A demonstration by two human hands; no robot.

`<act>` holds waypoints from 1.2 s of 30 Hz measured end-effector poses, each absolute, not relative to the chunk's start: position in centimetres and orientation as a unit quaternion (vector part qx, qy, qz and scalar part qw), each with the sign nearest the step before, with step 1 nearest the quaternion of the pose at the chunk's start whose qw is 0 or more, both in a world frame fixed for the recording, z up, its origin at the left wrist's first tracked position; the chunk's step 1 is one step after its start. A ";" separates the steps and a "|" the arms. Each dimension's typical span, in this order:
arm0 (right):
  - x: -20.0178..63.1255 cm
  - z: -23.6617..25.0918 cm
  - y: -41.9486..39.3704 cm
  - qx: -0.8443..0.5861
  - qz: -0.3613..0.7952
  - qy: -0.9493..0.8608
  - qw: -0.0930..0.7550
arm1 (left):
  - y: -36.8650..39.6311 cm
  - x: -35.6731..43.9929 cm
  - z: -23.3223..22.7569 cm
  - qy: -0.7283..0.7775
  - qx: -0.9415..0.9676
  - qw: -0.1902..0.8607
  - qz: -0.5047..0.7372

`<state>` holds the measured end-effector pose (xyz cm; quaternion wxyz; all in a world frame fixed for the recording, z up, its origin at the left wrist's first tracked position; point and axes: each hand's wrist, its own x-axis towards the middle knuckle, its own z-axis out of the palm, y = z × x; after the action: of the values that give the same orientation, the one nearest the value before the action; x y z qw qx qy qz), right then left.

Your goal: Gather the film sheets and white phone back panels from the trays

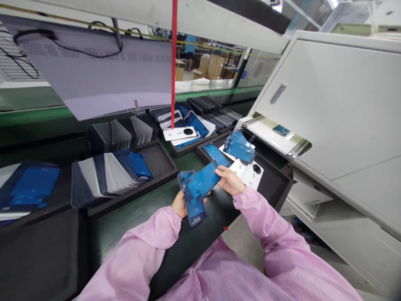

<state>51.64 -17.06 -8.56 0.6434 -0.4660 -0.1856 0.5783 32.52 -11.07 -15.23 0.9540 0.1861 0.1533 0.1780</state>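
My left hand is closed around a small fanned stack of phone back covers with glossy blue film on them. My right hand pinches the right end of a blue-filmed phone back cover, which lies tilted across the top of that stack. Just beyond my right hand, a black tray holds more blue-filmed covers and white covers with a round dark camera area. Some of my left fingers are hidden behind the stack.
To the left, a black tray holds a row of leaning dark and white covers. Another pile of covers sits behind, below a red vertical strip. A white machine with a conveyor opening stands at right.
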 end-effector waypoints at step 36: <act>74.9 -5.3 -12.0 -0.931 0.116 -0.323 0.126 | -12.6 31.5 -12.9 0.297 0.605 0.640 0.369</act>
<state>74.87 -11.98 -5.30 0.1265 -0.9308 -0.3225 0.1163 31.50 -12.60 -12.86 0.6403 0.6046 0.2965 0.3694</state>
